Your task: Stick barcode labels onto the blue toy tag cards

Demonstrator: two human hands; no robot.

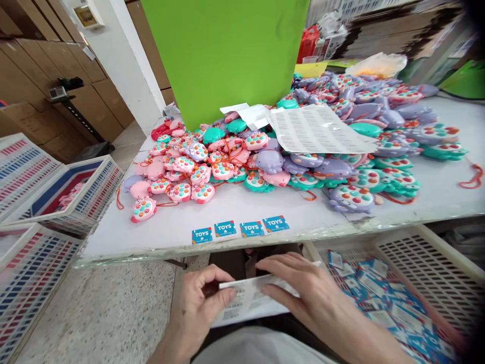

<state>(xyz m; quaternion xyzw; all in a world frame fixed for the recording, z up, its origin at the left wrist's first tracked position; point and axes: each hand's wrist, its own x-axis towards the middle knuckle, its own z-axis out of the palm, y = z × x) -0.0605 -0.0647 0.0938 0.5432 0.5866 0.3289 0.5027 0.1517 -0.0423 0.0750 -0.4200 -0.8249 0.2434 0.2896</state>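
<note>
A folded white sheet [250,299] with rows of small print is held over my lap, below the table's front edge. My left hand [202,303] pinches its left end between thumb and fingers. At its right part, my right hand [299,288] has the sheet between the thumb and the fingers laid along its top edge. Several blue cards [252,229] marked TOYS lie in a row near the table edge. Behind them is a heap of pink, purple and green animal-shaped toys [227,167]. A larger printed sheet [322,129] rests on the heap.
A green panel [231,55] stands behind the toys. To the right, below the table [113,232], a crate [424,258] holds many blue-and-white cards. More plastic baskets [93,189] stand at the left, with cardboard boxes [45,121] behind.
</note>
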